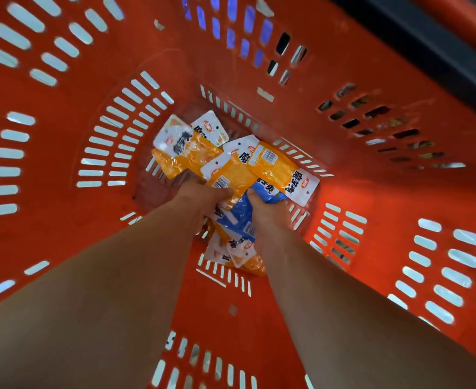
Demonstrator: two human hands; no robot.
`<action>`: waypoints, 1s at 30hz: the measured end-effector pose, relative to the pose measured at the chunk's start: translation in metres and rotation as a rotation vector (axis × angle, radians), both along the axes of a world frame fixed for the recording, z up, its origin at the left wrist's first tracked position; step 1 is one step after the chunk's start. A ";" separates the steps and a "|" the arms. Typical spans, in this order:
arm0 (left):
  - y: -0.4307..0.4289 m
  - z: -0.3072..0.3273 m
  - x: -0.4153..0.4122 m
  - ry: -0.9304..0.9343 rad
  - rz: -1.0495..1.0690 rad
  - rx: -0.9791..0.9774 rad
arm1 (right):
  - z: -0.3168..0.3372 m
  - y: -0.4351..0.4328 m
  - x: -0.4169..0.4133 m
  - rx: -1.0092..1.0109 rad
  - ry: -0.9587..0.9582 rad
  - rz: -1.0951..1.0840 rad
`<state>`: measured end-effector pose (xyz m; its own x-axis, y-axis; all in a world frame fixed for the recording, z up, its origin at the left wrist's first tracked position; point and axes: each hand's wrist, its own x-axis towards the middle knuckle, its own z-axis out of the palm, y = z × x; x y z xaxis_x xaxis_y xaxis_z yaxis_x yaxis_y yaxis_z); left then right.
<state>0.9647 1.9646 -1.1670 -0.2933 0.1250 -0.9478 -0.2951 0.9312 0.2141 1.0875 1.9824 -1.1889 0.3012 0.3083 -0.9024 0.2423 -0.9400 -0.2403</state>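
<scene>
Fingers (221,193) of the left hand (203,199) grip an orange packet (231,175), the right hand (264,213) a blue packet (241,220), deep in the basket (371,206); squeeze firmly, lift straight up.

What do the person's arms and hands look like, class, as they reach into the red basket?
The left forearm and right forearm are bare to the frame's edge: no sleeve shows. The left hand and right hand wear no gloves; no watch, bracelet or ring is visible.
</scene>
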 end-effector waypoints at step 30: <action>-0.027 0.165 -0.019 -0.245 0.244 0.169 | 0.172 0.017 0.008 0.146 0.549 0.510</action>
<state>0.9454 1.9376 -1.0019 -0.1008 0.2404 -0.9654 -0.5657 0.7844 0.2544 1.0951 1.9991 -1.0173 -0.3905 0.4169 -0.8208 0.4478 -0.6930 -0.5650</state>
